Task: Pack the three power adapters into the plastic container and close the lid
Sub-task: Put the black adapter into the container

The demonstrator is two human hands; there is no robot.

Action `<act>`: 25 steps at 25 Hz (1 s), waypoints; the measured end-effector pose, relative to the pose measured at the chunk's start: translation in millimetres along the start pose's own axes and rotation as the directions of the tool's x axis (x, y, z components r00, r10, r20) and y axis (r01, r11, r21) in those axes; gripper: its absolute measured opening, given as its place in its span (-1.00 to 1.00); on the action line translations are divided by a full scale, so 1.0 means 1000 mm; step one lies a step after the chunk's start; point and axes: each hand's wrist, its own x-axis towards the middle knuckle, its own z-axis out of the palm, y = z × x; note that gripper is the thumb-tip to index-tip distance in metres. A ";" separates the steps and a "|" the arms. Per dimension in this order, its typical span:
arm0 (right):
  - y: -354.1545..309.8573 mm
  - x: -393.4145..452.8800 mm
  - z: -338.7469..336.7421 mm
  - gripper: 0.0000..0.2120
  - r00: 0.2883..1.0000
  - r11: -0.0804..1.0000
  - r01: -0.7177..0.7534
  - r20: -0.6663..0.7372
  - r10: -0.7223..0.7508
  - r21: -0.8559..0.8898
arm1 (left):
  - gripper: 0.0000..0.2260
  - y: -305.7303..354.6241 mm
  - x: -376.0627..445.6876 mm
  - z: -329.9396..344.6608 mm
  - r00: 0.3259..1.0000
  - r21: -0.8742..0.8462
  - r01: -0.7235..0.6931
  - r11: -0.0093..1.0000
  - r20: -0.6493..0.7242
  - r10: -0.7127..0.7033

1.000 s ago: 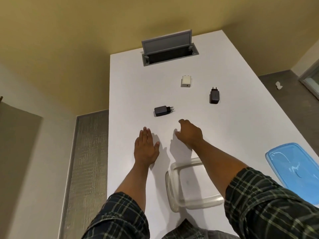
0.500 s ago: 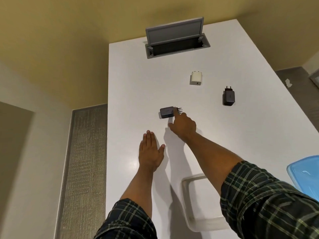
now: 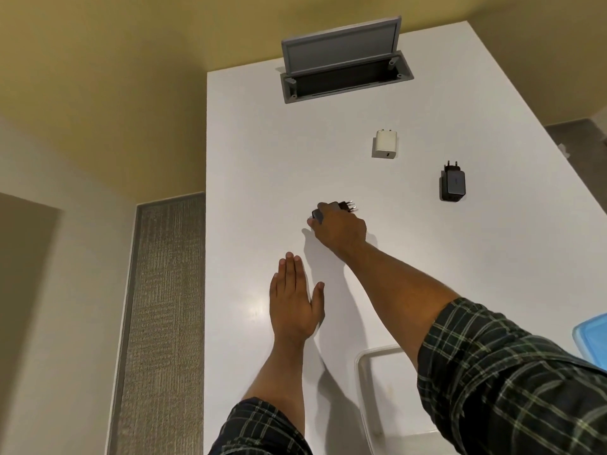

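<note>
Looking down from the head camera, we see a white desk [image 3: 249,178] with our two bare hands out over it. Our right hand [image 3: 340,229] reaches forward and its fingers [image 3: 323,213] are curled over a dark adapter [image 3: 331,210], closed on its body; the plug pins stick out to the right past the knuckles, and we cannot tell whether the adapter is off the desk or still touching it. Our left hand [image 3: 294,305] lies flat, palm down, fingers straight and together, holding nothing, nearer to us and a little left of the right hand. A white adapter [image 3: 385,145] sits farther back on the desk, pins pointing away from us, well apart from the hands. A second black adapter [image 3: 453,185] lies to its right and slightly nearer, pins also pointing away. The clear container [image 3: 363,382] stands at the near edge under our right forearm, its lid off; only its left rim and part of the floor show, and that part holds nothing. A blue lid [image 3: 591,343] shows at the right edge of the picture, apart from the container. At the far end of the desk a grey cable hatch [image 3: 345,77] stands with its flap raised. Both sleeves are dark plaid.
</note>
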 end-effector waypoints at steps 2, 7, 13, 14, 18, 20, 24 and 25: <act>0.000 -0.005 0.008 -0.67 0.999 0.999 -0.030 -0.033 0.031 0.017 | -0.37 0.000 -0.002 0.001 0.999 -0.025 -0.009 1.000 -0.031 0.008; 0.005 -0.017 0.020 -0.63 1.000 0.985 -0.027 -0.013 0.025 -0.173 | -0.38 -0.001 -0.004 0.001 1.000 -0.010 -0.019 1.000 -0.021 0.018; 0.016 -0.025 0.013 -0.51 0.999 0.983 0.038 0.026 -0.034 -0.177 | -0.42 -0.007 -0.011 -0.004 0.997 0.047 -0.052 0.998 0.067 0.048; 0.017 -0.028 0.011 -0.44 0.998 0.986 0.043 0.056 -0.034 -0.163 | -0.42 -0.008 -0.013 -0.006 0.995 0.062 -0.055 0.997 0.086 0.050; 0.020 -0.051 0.001 -0.42 1.000 0.999 -0.018 0.013 0.018 -0.038 | -0.42 -0.007 -0.024 -0.014 0.980 0.118 -0.072 0.990 0.193 0.048; 0.024 -0.065 -0.006 -0.46 0.997 0.997 -0.073 0.028 0.073 0.012 | -0.42 -0.007 -0.032 -0.019 0.966 0.152 -0.082 0.985 0.256 0.041; 0.036 -0.103 -0.028 -0.76 0.999 0.993 -0.005 0.052 -0.001 0.120 | -0.40 -0.006 -0.069 -0.029 0.931 0.185 -0.103 0.977 0.365 0.029; 0.038 -0.114 -0.033 -0.77 0.999 0.989 0.008 0.043 -0.015 0.148 | -0.40 -0.005 -0.081 -0.031 0.921 0.180 -0.101 0.978 0.388 0.024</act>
